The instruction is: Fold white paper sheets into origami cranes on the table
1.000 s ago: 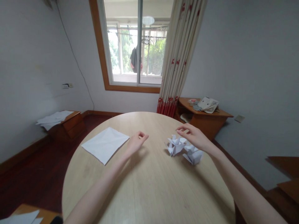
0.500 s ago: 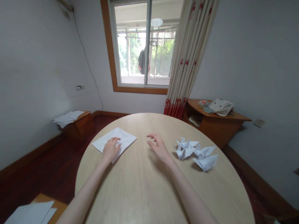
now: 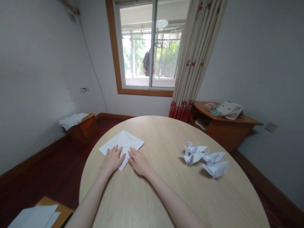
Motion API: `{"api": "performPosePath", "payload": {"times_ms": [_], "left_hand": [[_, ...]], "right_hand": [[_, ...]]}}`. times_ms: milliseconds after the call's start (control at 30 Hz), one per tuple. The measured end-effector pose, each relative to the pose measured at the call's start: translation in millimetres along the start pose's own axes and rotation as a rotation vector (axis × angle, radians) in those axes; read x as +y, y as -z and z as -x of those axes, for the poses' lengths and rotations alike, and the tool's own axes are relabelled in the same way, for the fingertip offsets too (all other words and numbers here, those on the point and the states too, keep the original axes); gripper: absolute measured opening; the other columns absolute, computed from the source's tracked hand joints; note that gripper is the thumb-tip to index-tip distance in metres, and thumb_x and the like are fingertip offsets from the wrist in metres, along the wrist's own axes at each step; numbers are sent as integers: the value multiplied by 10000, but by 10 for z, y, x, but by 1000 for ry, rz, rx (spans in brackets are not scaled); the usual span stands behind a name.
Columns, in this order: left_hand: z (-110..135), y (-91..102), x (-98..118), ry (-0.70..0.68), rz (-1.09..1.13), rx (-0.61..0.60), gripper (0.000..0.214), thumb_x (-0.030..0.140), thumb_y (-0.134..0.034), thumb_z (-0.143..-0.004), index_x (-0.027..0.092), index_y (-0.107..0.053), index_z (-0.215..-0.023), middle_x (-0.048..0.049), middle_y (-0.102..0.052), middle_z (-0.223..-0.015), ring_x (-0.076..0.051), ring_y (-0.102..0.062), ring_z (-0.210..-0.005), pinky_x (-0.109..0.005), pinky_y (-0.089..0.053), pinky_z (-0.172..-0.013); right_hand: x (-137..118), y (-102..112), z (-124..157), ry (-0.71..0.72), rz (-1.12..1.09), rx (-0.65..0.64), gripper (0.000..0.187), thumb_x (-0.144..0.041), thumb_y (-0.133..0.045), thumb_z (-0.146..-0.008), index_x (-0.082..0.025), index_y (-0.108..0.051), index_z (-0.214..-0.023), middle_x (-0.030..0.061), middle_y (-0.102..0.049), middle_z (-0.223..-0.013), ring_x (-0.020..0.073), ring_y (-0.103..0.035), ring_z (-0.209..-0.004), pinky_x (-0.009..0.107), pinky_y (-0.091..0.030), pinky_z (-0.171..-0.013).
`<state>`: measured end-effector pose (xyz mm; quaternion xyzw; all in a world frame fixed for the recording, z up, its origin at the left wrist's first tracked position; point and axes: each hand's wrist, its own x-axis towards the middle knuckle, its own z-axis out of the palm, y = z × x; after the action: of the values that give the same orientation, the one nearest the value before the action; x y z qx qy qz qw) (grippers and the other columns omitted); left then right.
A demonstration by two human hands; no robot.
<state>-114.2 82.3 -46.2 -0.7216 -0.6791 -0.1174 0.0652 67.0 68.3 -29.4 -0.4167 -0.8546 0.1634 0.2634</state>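
A square sheet of white paper (image 3: pixel 123 142) lies flat on the round light-wood table (image 3: pixel 166 190), toward its left side. My left hand (image 3: pixel 113 159) rests flat on the sheet's near corner with fingers stretched out. My right hand (image 3: pixel 138 161) lies beside it, fingers extended, touching the sheet's near right edge. Several folded white paper figures (image 3: pixel 204 157) sit in a small cluster on the right of the table, well away from both hands.
A low wooden cabinet (image 3: pixel 82 125) with white sheets on top stands at the left wall. A corner shelf (image 3: pixel 225 123) with a bag and small items is at the right. More white paper (image 3: pixel 33 217) lies at the bottom left. A window and curtain (image 3: pixel 194 57) are behind.
My right hand left the folded figures and crossed leftward to the flat sheet. My left hand opened from a pinch and settled on the sheet. The view shifted left.
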Motion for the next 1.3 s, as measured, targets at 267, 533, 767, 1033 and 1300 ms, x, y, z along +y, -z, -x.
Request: {"api": "performPosePath", "payload": {"times_ms": [267,533,767,1033,1300], "left_hand": [[91,123,168,-125,4,10,427,406,-449,-944,206,-585,-1296,-55,-540,-1383,-310,-532,-1131,-456,-351,-1021],[196,207,369,-295,62,-10,364,370,-487,-933,270,-601,-1263,-12,-560,-1365,-282,-540,-1045,-413,-422,-884],[288,305,565,-475,123,-66,380,386,-494,-926,260,-595,-1270,-18,-585,-1336,-286,-543,-1030,-458,-379,-942],[406,350,716,-662,315,-178,400,357,-498,-919,255,-573,-1298,-23,-581,-1339,-300,-481,-1227,-473,-362,-1041],[541,337,795,-799,414,-447,563,429,-382,-987,233,-248,-1498,-48,-247,-1549,-234,-190,-1441,-439,-170,-1181]], "right_hand": [[136,65,193,-88,180,-138,470,-245,-329,-970,-103,-436,-1405,137,-382,-1491,240,-307,-1400,469,-206,-1145],[302,348,488,-102,249,-228,539,-193,-310,-923,-150,-357,-1459,86,-307,-1529,206,-248,-1424,474,-174,-1153],[353,562,775,-124,265,-248,598,-121,-358,-856,-174,-371,-1452,83,-326,-1517,214,-259,-1420,532,-157,-1150],[497,761,1140,-78,246,-247,664,-5,-372,-753,-112,-450,-1403,115,-400,-1478,201,-303,-1400,444,-265,-1156],[671,889,1482,-107,171,-261,675,-6,-349,-768,-163,-433,-1419,75,-363,-1498,180,-342,-1381,431,-302,-1148]]}}
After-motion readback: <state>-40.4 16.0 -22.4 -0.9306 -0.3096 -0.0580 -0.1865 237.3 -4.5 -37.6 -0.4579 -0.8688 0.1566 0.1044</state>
